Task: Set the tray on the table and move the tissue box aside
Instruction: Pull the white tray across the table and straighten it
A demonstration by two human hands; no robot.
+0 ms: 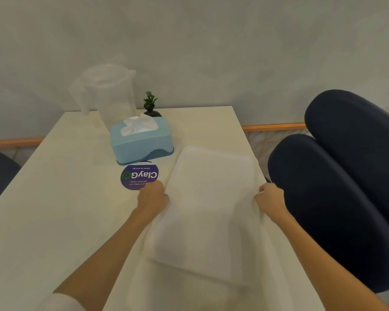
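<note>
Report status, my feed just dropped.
Left grip and right grip shut on white translucent plastic tray, one per long side. Tray low over pale table. Light blue plastic tissue box not yet moved, just beyond tray's far-left corner.

This looks like an office pantry. A round sticker (139, 176) on the white worktop (61, 189) says "Clean as you go", and dark blue chairs (337, 187) stand beside it.

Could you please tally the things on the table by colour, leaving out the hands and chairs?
White: 1, the tray
Light blue: 1, the tissue box
Purple: 1, the round sticker
Clear: 1, the jug
Green in a dark pot: 1, the small plant
Total: 5
</note>
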